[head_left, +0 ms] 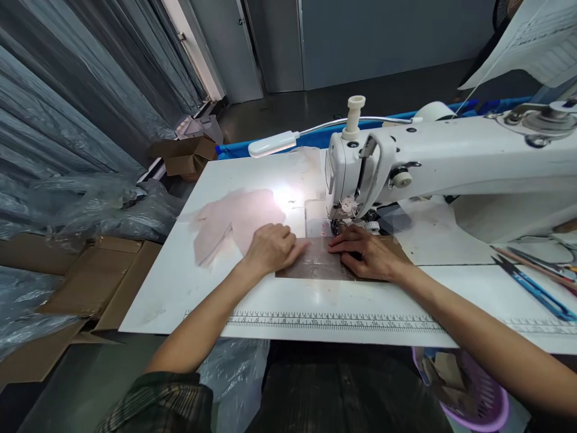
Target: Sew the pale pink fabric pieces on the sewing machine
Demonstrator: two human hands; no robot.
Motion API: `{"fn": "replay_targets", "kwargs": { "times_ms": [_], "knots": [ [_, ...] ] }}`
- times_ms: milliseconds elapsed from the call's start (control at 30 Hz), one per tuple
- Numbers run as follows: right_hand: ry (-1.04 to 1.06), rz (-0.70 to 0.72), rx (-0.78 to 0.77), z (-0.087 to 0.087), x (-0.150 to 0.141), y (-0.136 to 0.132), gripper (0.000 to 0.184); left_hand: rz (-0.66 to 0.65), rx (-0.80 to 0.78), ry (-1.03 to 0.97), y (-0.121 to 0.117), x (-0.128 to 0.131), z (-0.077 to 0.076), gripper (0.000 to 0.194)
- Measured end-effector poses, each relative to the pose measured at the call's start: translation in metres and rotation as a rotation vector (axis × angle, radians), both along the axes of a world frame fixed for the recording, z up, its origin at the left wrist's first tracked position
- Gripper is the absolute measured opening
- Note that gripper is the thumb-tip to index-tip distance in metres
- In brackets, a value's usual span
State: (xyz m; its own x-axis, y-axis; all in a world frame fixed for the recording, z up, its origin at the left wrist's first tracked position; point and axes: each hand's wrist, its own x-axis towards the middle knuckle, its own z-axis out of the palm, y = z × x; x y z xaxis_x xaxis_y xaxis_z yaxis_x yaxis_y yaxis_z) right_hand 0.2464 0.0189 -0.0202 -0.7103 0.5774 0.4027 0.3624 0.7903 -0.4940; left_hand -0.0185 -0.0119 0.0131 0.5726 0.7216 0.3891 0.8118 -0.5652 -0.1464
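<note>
A white sewing machine [451, 162] stands on a white table [189, 288]. Under its needle lies a small pale fabric piece [318, 227] on a metal plate [315, 264]. My left hand [273, 248] rests on the table left of the needle, fingers curled and pressed on the thin pink fabric [234, 219]. My right hand [367, 252] lies just in front of the presser foot, fingers stretched flat on the plate and fabric edge. A lit gooseneck lamp [273, 144] shines on the work.
A printed ruler [333, 322] runs along the table's front edge. Blue thread snips [532, 288] and pencils lie at the right. A purple basket [469, 391] sits below right. Cardboard boxes [90, 282] and plastic sheeting [67, 120] fill the left side.
</note>
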Motion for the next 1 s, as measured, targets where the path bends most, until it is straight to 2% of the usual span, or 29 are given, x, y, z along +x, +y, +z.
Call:
{"fn": "replay_targets", "kwargs": {
  "times_ms": [67, 133, 200, 333, 367, 433, 600, 700, 767, 900, 1000],
  "knots": [
    [0.005, 0.000, -0.014, -0.001, 0.000, 0.000, 0.029, 0.195, 0.079, -0.016, 0.002, -0.013, 0.007, 0.033],
    [0.005, -0.004, -0.025, -0.002, 0.001, -0.001, 0.029, 0.231, 0.107, -0.076, 0.002, -0.020, 0.013, 0.022],
    [-0.005, -0.008, -0.035, -0.003, 0.001, -0.002, 0.029, 0.096, 0.056, -0.162, -0.001, -0.018, 0.016, 0.018],
    [-0.029, -0.017, -0.063, -0.003, 0.001, -0.004, 0.029, -0.407, -0.270, -0.316, -0.012, 0.000, 0.011, 0.017],
    [-0.032, -0.018, -0.072, -0.003, 0.001, -0.004, 0.029, -0.493, -0.343, -0.345, -0.015, 0.004, 0.008, 0.016],
    [-0.033, -0.022, -0.090, -0.001, 0.000, -0.004, 0.029, -0.576, -0.427, -0.385, -0.018, 0.009, 0.002, 0.016],
    [-0.022, -0.030, -0.107, 0.002, -0.004, -0.006, 0.030, -0.606, -0.495, -0.358, -0.017, 0.007, -0.010, 0.021],
    [-0.005, -0.033, -0.124, 0.003, -0.004, -0.006, 0.030, -0.583, -0.528, -0.362, -0.015, 0.006, -0.011, 0.015],
    [0.024, -0.045, -0.188, 0.004, -0.002, -0.004, 0.028, -0.564, -0.544, -0.380, -0.015, 0.007, -0.009, 0.013],
    [0.141, -0.218, -0.331, 0.004, 0.005, 0.001, 0.027, -0.562, -0.554, -0.408, -0.017, 0.011, -0.007, 0.014],
    [0.174, -0.319, -0.314, 0.002, 0.006, 0.004, 0.026, -0.577, -0.522, -0.415, -0.018, 0.014, -0.006, 0.016]
  ]
}}
